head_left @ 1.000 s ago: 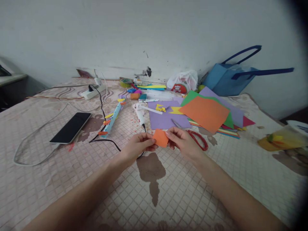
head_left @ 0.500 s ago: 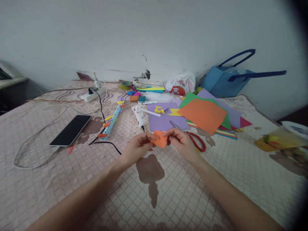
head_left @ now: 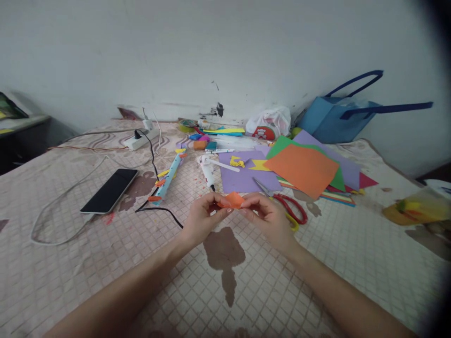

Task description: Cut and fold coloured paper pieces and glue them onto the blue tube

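Observation:
A small piece of orange paper [head_left: 234, 199] is pinched between both hands above the tablecloth, its near edge bent up under the thumbs. My left hand [head_left: 206, 216] grips its left side with thumb and fingers. On its right side, my right hand [head_left: 267, 217] does the same. Red and yellow handled scissors [head_left: 294, 210] lie just past my right hand, partly hidden by it. Beyond my hands rest a white glue gun [head_left: 207, 173] and a purple paper sheet [head_left: 246, 176] with small yellow scraps [head_left: 237, 162] on it.
Left lie a charging phone [head_left: 110, 191], a light blue strip [head_left: 170, 176] with coloured bits, a black cord and a power strip [head_left: 143, 140]. Right are an orange sheet [head_left: 303, 169] over other colours, a blue bag [head_left: 338, 124] and a yellowish container [head_left: 412, 209].
The orange paper, flat and facing me before, is now tilted and folded or bent at its near edge. My hands have drawn closer together. The view has shifted slightly.

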Tool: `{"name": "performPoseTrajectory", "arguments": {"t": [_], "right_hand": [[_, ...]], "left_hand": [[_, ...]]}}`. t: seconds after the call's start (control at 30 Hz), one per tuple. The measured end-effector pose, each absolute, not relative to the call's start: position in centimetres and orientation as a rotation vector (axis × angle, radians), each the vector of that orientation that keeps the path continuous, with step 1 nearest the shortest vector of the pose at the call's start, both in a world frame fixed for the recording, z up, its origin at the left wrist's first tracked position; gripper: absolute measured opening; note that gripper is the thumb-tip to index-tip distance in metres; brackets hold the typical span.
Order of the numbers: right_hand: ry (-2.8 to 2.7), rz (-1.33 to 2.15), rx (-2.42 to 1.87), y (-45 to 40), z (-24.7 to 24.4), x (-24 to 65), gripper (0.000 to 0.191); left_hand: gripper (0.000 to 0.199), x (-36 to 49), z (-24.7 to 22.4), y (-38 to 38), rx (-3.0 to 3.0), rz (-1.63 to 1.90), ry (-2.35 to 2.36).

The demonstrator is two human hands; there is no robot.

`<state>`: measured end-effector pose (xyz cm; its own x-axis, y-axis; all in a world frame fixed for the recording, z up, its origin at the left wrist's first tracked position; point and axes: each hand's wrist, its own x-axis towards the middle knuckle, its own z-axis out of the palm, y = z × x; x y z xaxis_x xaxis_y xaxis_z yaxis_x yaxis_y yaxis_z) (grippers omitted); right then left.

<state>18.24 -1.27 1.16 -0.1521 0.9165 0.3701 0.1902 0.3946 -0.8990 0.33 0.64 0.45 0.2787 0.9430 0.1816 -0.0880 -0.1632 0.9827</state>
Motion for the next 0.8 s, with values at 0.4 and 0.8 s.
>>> {"name": "performPoseTrajectory", "arguments": {"t": [0.4, 0.8], "right_hand": [[-1.369, 1.051, -1.151, -1.7, 0.1, 17.1, 0.02], [-1.345, 1.151, -1.065, -1.7, 0.0, 17.0, 0.025]], "left_hand": [[0.024, 1.0, 0.7, -0.3, 1.184, 1.175, 0.997], [0.042, 0.9, 0.7, -0.2, 1.185, 1.107, 0.807]]}}
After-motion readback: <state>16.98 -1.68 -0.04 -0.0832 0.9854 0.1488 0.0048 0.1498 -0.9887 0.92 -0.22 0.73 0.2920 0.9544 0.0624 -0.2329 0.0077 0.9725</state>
